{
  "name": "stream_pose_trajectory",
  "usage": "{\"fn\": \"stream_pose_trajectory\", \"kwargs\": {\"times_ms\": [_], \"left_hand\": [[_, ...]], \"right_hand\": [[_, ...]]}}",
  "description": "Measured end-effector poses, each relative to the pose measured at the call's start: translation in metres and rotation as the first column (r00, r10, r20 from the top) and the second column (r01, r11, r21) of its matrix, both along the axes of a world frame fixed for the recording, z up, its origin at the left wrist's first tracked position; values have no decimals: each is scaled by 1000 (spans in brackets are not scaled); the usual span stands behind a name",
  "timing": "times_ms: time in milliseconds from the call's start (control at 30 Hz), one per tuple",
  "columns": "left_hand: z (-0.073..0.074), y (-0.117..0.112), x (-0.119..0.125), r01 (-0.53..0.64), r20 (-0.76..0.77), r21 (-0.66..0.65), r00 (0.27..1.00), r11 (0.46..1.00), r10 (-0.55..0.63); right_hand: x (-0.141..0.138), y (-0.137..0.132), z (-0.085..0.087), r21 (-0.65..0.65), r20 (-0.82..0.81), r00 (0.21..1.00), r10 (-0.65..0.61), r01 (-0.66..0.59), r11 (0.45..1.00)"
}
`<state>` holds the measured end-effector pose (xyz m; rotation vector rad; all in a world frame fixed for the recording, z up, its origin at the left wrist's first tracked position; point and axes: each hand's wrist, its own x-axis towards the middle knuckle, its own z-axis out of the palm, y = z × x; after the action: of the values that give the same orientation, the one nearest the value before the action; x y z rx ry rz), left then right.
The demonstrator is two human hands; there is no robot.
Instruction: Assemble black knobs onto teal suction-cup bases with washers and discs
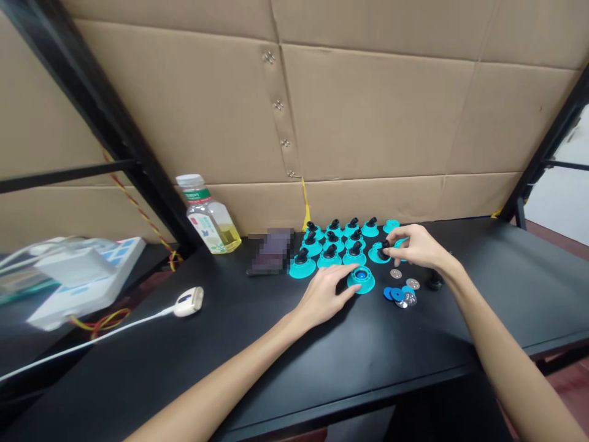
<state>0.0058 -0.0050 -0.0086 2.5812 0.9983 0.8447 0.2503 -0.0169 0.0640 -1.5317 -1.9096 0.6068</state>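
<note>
My left hand (327, 291) is closed around the sides of a teal flared base (367, 286), which rests on the table with a blue disc (362, 275) inside its ring. Farther right, my right hand (413, 245) pinches a black nozzle-like fitting (385, 246) at the top of another teal base (376, 253). Whether that fitting sits in the base or just above it, I cannot tell. Several teal bases with angled black fittings (331, 250) stand in rows behind my left hand. One teal piece (392, 226) near the wall shows no fitting, and another is partly hidden by my right fingers.
Blue discs (396, 294) and perforated metal discs (413, 283) lie in front of my right hand. Beneath my right wrist is a black fitting (434, 281). A blurred-out dark object (271, 252), a bottle (209, 215) and a white cable connector (188, 302) are leftward. Cardboard (391, 123) walls the back.
</note>
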Motion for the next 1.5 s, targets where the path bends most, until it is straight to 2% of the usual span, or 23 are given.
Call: {"fn": "stream_pose_trajectory", "kwargs": {"times_ms": [167, 300, 467, 633, 900, 1200, 1367, 1500], "left_hand": [[1, -2, 1, -22, 27, -21, 999, 1000, 23], [0, -1, 1, -30, 45, -25, 998, 999, 31], [0, -1, 0, 29, 61, 30, 998, 999, -31], [0, -4, 2, 88, -71, 170, 994, 981, -77], [0, -4, 4, 120, -191, 335, 980, 935, -57], [9, -8, 8, 128, -339, 434, 940, 892, 30], [6, -7, 8, 127, -301, 412, 954, 903, 4], [2, -5, 6, 31, -152, 352, 988, 935, 25]], "right_hand": [[-35, 7, -7, 48, 50, 992, 120, -122, 991], [-48, 13, -9, 72, 129, 977, 171, -181, 981], [-36, 13, -8, 166, 140, 989, 38, -62, 984], [-20, 11, -13, 226, 163, 982, -95, 57, 972], [-31, 4, -6, 227, 241, 967, -81, 25, 974], [-31, 3, -5, 200, 214, 975, -64, 21, 980], [-32, 3, -8, 187, 194, 980, -49, 13, 982], [-32, 1, -9, 173, 167, 985, -37, 7, 985]]}}
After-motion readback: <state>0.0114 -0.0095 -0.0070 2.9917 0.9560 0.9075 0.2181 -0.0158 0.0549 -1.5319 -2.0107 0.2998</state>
